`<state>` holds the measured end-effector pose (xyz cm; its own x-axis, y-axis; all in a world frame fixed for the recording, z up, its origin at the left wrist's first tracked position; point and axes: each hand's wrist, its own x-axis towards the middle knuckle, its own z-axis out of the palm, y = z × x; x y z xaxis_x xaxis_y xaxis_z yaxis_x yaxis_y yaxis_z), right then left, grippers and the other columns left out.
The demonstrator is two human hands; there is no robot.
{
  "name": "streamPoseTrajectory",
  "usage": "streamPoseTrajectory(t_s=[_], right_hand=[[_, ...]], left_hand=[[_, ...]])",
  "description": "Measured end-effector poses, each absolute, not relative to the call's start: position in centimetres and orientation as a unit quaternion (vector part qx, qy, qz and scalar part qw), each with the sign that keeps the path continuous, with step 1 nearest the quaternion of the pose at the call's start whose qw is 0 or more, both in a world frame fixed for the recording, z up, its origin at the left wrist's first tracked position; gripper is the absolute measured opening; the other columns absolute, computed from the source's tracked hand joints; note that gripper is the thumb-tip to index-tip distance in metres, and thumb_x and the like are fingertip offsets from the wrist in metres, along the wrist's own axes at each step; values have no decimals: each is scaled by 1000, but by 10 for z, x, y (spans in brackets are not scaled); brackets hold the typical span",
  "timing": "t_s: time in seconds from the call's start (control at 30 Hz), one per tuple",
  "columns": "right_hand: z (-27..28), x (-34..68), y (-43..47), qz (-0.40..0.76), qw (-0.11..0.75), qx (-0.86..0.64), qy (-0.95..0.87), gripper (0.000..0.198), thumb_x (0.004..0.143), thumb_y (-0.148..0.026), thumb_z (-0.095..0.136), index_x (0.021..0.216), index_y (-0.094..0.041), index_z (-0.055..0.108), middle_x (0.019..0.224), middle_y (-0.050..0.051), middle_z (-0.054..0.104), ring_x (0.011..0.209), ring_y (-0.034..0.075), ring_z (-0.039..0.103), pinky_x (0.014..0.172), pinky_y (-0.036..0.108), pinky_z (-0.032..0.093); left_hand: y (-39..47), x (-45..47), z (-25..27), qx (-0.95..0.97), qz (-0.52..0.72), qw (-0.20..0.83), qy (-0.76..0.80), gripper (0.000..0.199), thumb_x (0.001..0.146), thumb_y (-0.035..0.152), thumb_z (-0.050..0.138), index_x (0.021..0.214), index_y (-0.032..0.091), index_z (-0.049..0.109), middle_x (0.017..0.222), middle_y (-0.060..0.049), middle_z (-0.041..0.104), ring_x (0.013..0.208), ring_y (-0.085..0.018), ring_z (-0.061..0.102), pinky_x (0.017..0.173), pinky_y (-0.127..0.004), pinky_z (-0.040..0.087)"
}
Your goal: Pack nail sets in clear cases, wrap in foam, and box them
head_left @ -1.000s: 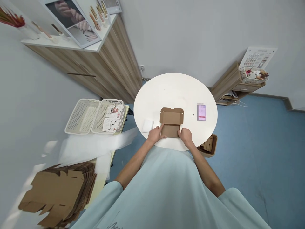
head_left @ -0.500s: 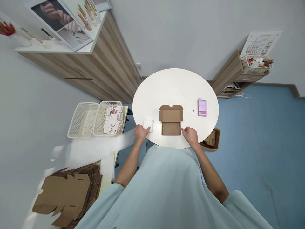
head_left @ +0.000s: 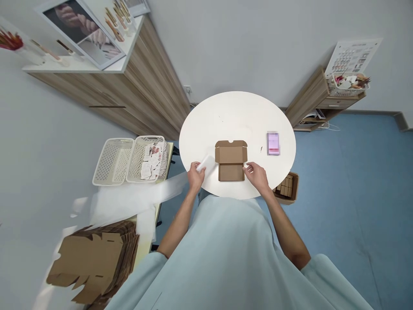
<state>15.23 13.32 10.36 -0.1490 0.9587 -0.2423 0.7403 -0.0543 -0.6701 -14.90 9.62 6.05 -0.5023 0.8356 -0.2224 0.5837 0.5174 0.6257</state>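
Note:
A small brown cardboard box (head_left: 231, 172) lies on the round white table with its lid raised and folded back; its inside looks bare. Left of it, my left hand (head_left: 195, 175) grips a folded white wrapping sheet (head_left: 206, 163), lifted off the tabletop and tilted toward the box. A long translucent white strip (head_left: 167, 188) trails from near that hand to the side table; whether it joins the folded piece is hidden. At the box's right wall, my right hand (head_left: 256, 175) has its fingers closed in a pinch on the edge.
A purple-and-white pack (head_left: 273, 143) lies on the round table (head_left: 235, 107) at right. The side table carries white baskets (head_left: 146, 159), one holding cards, and stacked flat cardboard blanks (head_left: 90, 260). A carton (head_left: 292, 189) of small brown boxes stands on the floor at right.
My left hand has raised the folded white sheet from the tabletop and moved it right, toward the box. My right hand has shifted slightly left and up against the box's wall.

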Motion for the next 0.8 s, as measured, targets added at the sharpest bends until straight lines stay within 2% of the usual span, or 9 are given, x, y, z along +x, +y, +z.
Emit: streamPoseTrajectory(t_s=[0.17, 0.27, 0.37, 0.47, 0.53, 0.6, 0.7, 0.8], right_hand=[[121, 137, 140, 387, 283, -532, -698, 52, 99, -41, 61, 149, -25, 57, 137, 12, 67, 122, 27, 65, 96, 41, 58], [118, 128, 144, 416, 294, -479, -715, 59, 98, -40, 64, 155, -32, 52, 149, 11, 59, 133, 29, 59, 106, 48, 55], [105, 124, 149, 465, 286, -451, -706, 60, 95, -38, 67, 153, -34, 54, 155, 9, 55, 139, 30, 55, 110, 49, 53], [86, 125, 152, 532, 270, -458, -658, 57, 91, -36, 70, 147, -31, 59, 148, 9, 60, 123, 27, 66, 99, 43, 59], [73, 128, 153, 554, 252, -484, -629, 51, 89, -35, 70, 139, -27, 64, 131, 8, 69, 103, 24, 72, 89, 39, 60], [62, 130, 153, 549, 236, -515, -615, 43, 88, -36, 68, 129, -24, 68, 110, 5, 73, 88, 21, 71, 83, 36, 59], [48, 132, 152, 520, 231, -559, -602, 36, 88, -37, 66, 121, -24, 69, 100, 3, 71, 79, 19, 67, 77, 32, 57], [38, 130, 151, 477, 215, -598, -608, 30, 88, -33, 64, 117, -24, 70, 99, 2, 71, 79, 19, 65, 79, 32, 55]], left_hand=[[91, -136, 84, 481, 338, 292, 755, 29, 93, 35, 65, 120, 23, 64, 121, -6, 75, 100, -23, 69, 92, -34, 54], [94, -129, 85, 505, 372, 322, 709, 29, 93, 36, 65, 119, 24, 68, 119, -6, 74, 100, -23, 69, 93, -36, 54], [100, -121, 80, 536, 391, 354, 659, 30, 93, 34, 65, 120, 23, 71, 124, -9, 69, 114, -24, 67, 97, -36, 55], [106, -111, 71, 546, 386, 381, 638, 29, 93, 32, 66, 119, 22, 74, 125, -10, 67, 117, -24, 66, 98, -35, 56], [111, -103, 64, 535, 368, 407, 642, 27, 93, 31, 67, 118, 23, 73, 118, -8, 70, 106, -22, 69, 96, -35, 56], [115, -95, 57, 505, 350, 430, 661, 26, 92, 30, 69, 117, 23, 71, 107, -5, 73, 94, -20, 71, 91, -35, 57], [120, -83, 46, 441, 334, 433, 712, 30, 89, 32, 77, 115, 21, 67, 98, -4, 75, 85, -19, 72, 86, -34, 59], [122, -72, 35, 414, 321, 427, 737, 25, 88, 29, 79, 109, 19, 70, 106, -9, 78, 95, -22, 75, 92, -35, 58]])
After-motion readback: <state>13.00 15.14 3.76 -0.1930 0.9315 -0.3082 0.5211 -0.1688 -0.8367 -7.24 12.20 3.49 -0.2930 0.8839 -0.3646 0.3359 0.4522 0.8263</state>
